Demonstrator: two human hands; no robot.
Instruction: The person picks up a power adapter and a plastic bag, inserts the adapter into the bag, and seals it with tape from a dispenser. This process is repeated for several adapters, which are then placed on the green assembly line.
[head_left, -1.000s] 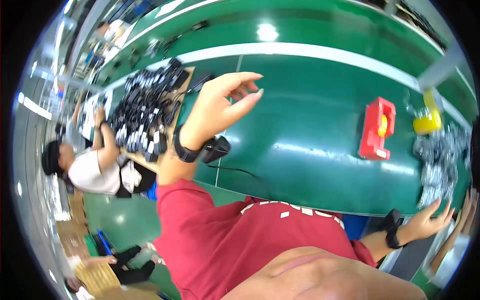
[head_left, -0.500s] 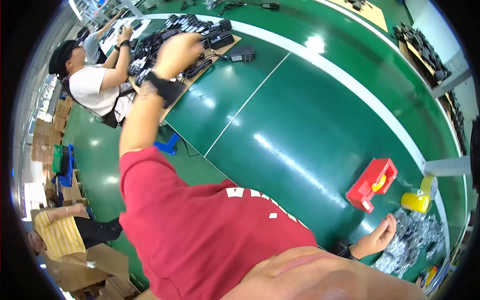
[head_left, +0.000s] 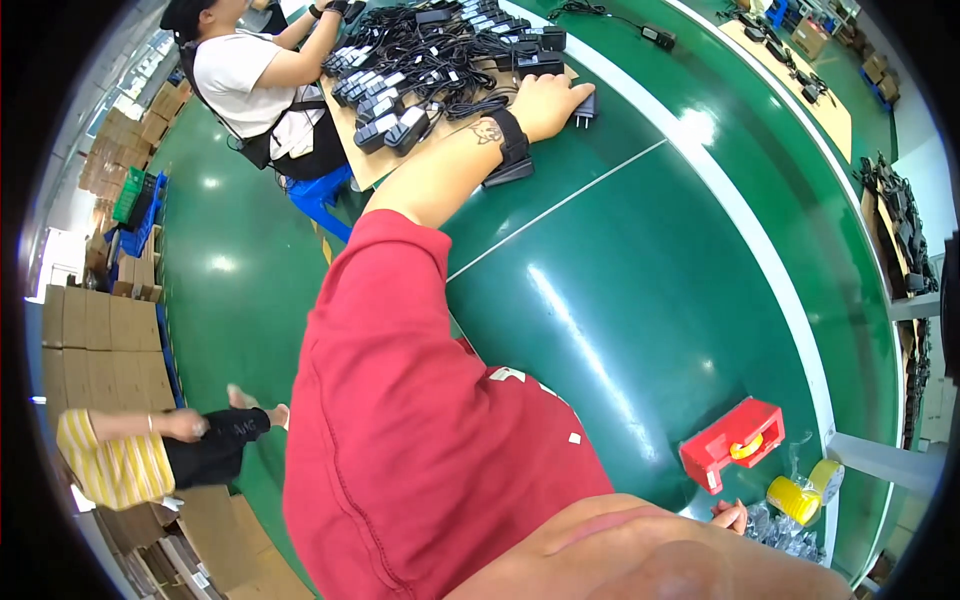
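Left hand: your left hand (head_left: 548, 100) now lies flat, fingers spread, on a black power adapter (head_left: 583, 104) at the near edge of the pile; a second ago it was raised above the desk with its fingers apart, so the reach has landed. Nothing is clamped yet, the palm only presses down.
Adapter: it sits on the green desk (head_left: 640, 300) just beside the brown cardboard sheet (head_left: 365, 165), touching your fingertips, its plug prongs pointing away from the pile.
Pile: many black adapters with cables (head_left: 440, 50) are heaped on the cardboard, beyond your hand.
Right hand: only the fingertips of your right hand (head_left: 730, 516) show at the lower edge; you cannot tell from here whether they hold anything. They rest near clear plastic bags (head_left: 785, 530).
Nearby: a red tape dispenser (head_left: 733, 444) and a yellow tape roll (head_left: 795, 497) stand close to that hand, well apart from the adapters.
Change in view: your head has turned toward the pile, so the dispenser has slid to the lower right.
Co-worker: a person in a white shirt (head_left: 250, 80) works the far side of the pile.
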